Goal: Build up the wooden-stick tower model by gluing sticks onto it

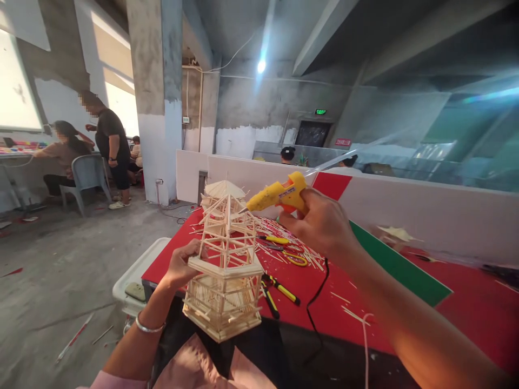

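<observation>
My left hand (181, 265) is closed on a tall tower model built of thin wooden sticks (225, 265), gripping its middle ledge and holding it tilted above my lap. My right hand (320, 222) is wrapped round the handle of a yellow hot glue gun (278, 195). The gun's nozzle points left and touches an upper rail of the tower. A clear glue stick juts from the back of the gun. Its black cord (316, 294) trails down over the red table (466, 308).
Loose sticks (284, 237), yellow-handled pliers (279, 289) and scissors (290, 254) lie on the red table. A white partition (425, 208) backs it. A white stool (135, 275) stands at left. Two people are by a grey chair (87, 175) far left.
</observation>
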A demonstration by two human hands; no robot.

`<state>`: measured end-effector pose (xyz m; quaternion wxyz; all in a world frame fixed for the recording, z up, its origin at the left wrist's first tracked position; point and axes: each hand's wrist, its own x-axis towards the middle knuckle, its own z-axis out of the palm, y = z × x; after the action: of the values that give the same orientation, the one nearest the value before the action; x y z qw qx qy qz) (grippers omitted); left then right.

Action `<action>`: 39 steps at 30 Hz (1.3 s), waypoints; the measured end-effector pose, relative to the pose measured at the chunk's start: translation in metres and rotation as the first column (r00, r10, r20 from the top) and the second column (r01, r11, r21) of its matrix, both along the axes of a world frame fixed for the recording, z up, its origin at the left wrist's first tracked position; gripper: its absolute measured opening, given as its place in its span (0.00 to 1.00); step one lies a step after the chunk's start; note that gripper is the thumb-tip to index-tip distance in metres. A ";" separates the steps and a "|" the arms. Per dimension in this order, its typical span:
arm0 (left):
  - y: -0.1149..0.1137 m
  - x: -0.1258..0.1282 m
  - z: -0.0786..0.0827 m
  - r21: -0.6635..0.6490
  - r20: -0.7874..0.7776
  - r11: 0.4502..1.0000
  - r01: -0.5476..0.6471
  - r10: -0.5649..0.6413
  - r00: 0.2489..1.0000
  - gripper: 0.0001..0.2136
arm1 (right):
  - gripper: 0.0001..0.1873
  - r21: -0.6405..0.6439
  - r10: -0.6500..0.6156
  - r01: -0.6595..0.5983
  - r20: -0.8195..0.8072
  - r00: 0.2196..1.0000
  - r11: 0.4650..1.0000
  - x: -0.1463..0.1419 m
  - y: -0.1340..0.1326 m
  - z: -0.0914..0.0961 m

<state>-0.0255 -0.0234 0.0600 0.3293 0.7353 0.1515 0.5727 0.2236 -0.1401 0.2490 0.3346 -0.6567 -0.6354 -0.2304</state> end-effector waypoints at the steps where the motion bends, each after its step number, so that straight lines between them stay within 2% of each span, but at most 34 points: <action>1: 0.000 0.000 0.000 0.012 -0.005 1.000 -0.015 0.015 1.000 0.11 | 0.16 -0.003 0.003 -0.003 -0.007 1.000 1.000 0.002 0.000 -0.002; 6: 0.006 0.008 -0.008 0.121 0.033 0.985 -0.127 0.124 0.992 0.12 | 0.15 -0.026 -0.028 0.026 -0.057 0.998 0.999 0.009 0.003 -0.014; 10: 0.021 0.018 -0.020 0.243 0.037 0.933 -0.266 0.265 0.964 0.10 | 0.14 -0.077 -0.050 0.040 -0.129 0.990 0.996 0.014 0.007 -0.023; 14: 0.034 0.028 -0.033 0.266 0.051 0.904 -0.334 0.333 0.941 0.11 | 0.13 -0.116 -0.043 0.015 -0.244 0.969 0.993 0.023 0.012 -0.034; 18: 0.043 0.033 -0.045 0.284 0.034 0.886 -0.365 0.371 0.928 0.11 | 0.20 -0.133 -0.066 0.020 -0.347 0.936 0.991 0.033 0.021 -0.047; 23: 0.055 0.026 -0.054 0.305 -0.014 0.863 -0.403 0.427 0.904 0.09 | 0.25 -0.153 -0.047 -0.019 -0.420 0.906 0.988 0.047 0.040 -0.066; 26: 0.058 0.010 -0.056 0.314 -0.035 0.832 -0.458 0.492 0.870 0.02 | 0.28 -0.187 -0.052 -0.034 -0.435 0.899 0.982 0.052 0.048 -0.075; 27: 0.055 0.004 -0.057 0.323 -0.052 0.817 -0.478 0.520 0.853 0.04 | 0.28 -0.188 -0.036 -0.054 -0.445 0.895 0.981 0.054 0.050 -0.077; 30: 0.031 -0.010 -0.060 0.355 -0.121 0.759 -0.546 0.616 0.778 0.22 | 0.27 -0.159 0.057 -0.162 -0.517 0.854 0.974 0.058 0.052 -0.084; 32: 0.005 -0.007 -0.062 0.328 -0.083 0.716 -0.617 0.672 0.736 0.24 | 0.26 -0.124 0.125 -0.244 -0.593 0.795 0.962 0.062 0.053 -0.090; 35: -0.031 0.021 -0.060 0.277 0.050 0.639 -0.718 0.737 0.675 0.14 | 0.25 -0.028 0.220 -0.330 -0.691 0.688 0.944 0.070 0.059 -0.100; 37: -0.043 0.049 -0.055 0.311 -0.017 0.612 -0.727 0.769 0.639 0.11 | 0.25 0.024 0.268 -0.355 -0.705 0.656 0.934 0.075 0.063 -0.108; 39: -0.045 0.075 -0.049 0.338 -0.101 0.535 -0.774 0.838 0.535 0.14 | 0.24 0.030 0.284 -0.371 -0.702 0.653 0.928 0.081 0.066 -0.115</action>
<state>0.0497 -0.0683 0.0110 -0.0934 0.6813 0.4423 0.5758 0.3048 -0.0744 0.1340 0.5454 -0.5870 -0.5830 0.1348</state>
